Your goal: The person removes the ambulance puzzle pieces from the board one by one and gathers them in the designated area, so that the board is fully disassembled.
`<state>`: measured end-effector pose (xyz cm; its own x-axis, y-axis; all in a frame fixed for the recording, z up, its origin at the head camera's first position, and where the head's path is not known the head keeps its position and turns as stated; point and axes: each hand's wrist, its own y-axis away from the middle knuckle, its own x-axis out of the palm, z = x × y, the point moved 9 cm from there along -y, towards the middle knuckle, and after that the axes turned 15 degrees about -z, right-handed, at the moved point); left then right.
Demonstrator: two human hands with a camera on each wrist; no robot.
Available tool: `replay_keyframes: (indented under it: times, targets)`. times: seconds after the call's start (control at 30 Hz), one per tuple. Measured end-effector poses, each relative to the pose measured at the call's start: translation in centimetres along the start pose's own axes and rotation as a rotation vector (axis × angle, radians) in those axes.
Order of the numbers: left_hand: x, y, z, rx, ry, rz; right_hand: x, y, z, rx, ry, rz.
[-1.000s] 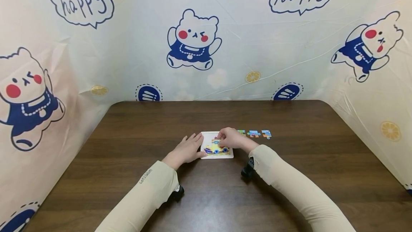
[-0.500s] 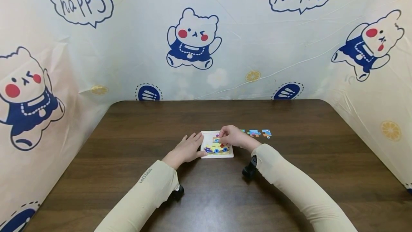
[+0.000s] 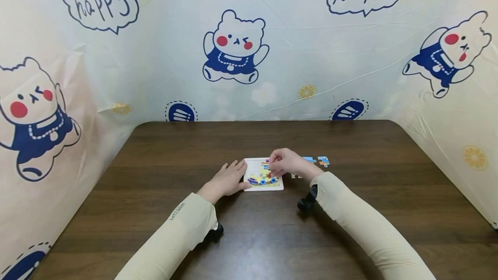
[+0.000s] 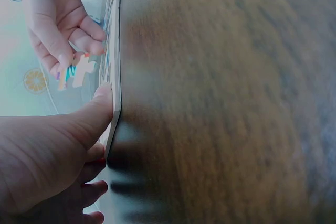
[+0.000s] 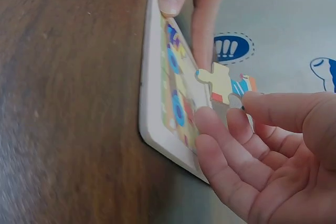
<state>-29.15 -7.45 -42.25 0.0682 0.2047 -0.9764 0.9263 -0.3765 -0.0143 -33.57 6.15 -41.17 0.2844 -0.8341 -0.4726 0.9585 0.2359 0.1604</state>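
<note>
A small jigsaw puzzle in a white tray (image 3: 264,189) lies on the table, its lower part filled with a yellow vehicle with blue wheels. My left hand (image 3: 227,180) rests along the tray's left side, fingers extended. In the right wrist view its thumb (image 5: 170,1) presses on the rim. Over the tray's right side, my right hand (image 3: 287,162) pinches a jigsaw piece (image 5: 221,83) between thumb and fingers. That piece is cream with blue, red and orange patches, and is held up tilted above the puzzle. The right hand hides the tray's upper right corner in the head view.
Loose jigsaw pieces lie right of the tray: a blue one (image 3: 309,159), another blue and orange one (image 3: 323,160), and a pale one (image 3: 296,176) below the right wrist. A printed cloth (image 3: 233,98) surrounds the brown wooden table (image 3: 249,237).
My right hand has shifted slightly right and up, holding the jigsaw piece. The pale loose piece under the wrist now shows more. My left hand has stayed at the tray.
</note>
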Motion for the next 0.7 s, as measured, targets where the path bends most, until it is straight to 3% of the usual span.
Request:
replay_keyframes:
  times: [0.3,0.7]
  targets:
    - [0.1,0.0,0.0,0.0,-0.017,0.002,-3.2,0.0,-0.4,-0.065,0.047,-0.076]
    - [-0.1,0.0,0.0,0.005,-0.028,-0.007,-6.9,1.1,-2.0,-0.053,0.076,-0.122]
